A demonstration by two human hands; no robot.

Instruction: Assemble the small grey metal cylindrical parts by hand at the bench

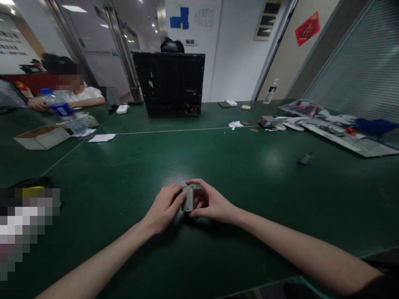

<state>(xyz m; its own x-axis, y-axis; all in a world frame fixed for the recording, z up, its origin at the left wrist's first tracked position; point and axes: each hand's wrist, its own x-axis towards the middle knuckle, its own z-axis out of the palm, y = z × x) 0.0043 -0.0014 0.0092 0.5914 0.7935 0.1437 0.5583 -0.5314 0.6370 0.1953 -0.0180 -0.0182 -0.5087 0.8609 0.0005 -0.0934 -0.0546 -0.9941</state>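
Note:
My left hand (164, 208) and my right hand (212, 201) meet at the middle of the green table (264, 195). Between them they grip a small grey rectangular metal part (188, 199), held upright just above the tabletop. My left fingers press on its left side, and my right fingers wrap around its right side and top. Its lower face shows, while the fingers hide its sides.
A black panel-like case (168, 85) stands at the far edge. A seated person in a white shirt (76, 93) is at far left, near a water bottle (59, 109) and an open cardboard box (42, 138). Papers and packaging (339, 128) lie at right, with a small dark object (305, 158) nearby.

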